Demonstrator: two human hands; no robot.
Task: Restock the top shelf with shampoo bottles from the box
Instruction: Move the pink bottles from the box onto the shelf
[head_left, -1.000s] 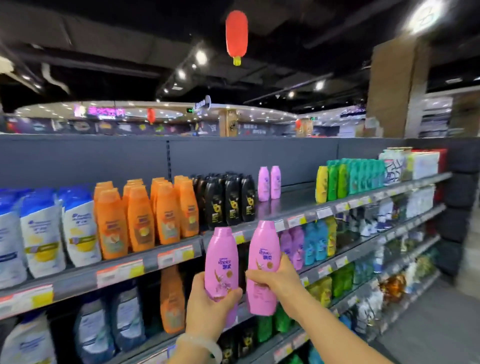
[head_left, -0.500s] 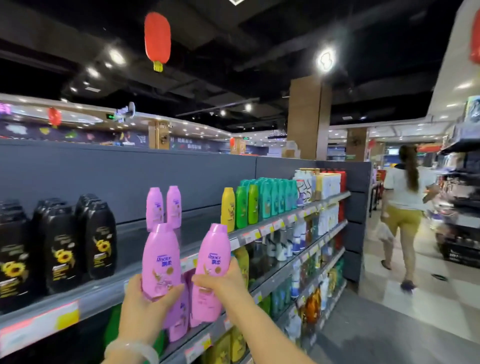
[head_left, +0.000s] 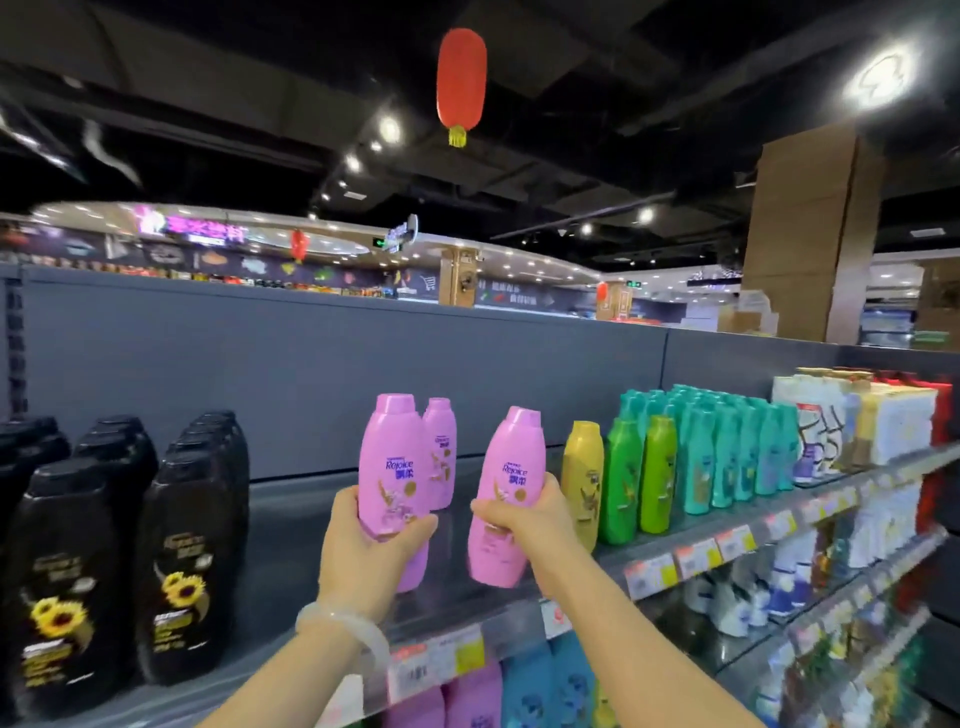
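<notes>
Supermarket aisle under a dark ceiling with spot lamps and a red lantern (head_left: 461, 83) hanging overhead; a grey back panel rises behind the top shelf (head_left: 291, 525), whose front edge carries price tags. Over the bare middle stretch of that shelf, the left hand (head_left: 371, 540) grips one pink shampoo bottle (head_left: 390, 467) around its lower body, fingers wrapped to the front, and the right hand (head_left: 522, 519) clamps a second pink bottle (head_left: 511, 478) the same way, tilted slightly rightward. Both bottles hang just above the shelf near its front edge, seemingly not yet set down, though their bases are partly blurred. One more pink bottle (head_left: 441, 452) stands upright further back, close to the panel. Black sunflower bottles (head_left: 182, 566) fill the shelf's left part; a yellow bottle (head_left: 584, 483), green bottles (head_left: 641, 473) and teal bottles (head_left: 727, 447) crowd the right. These look like smooth, rigid plastic, probably full and moderately heavy, with a glossy skin that could slip; a hold around the waist, as now, suits them, and the flat bases should stand steadily if lowered straight. No box is visible.
</notes>
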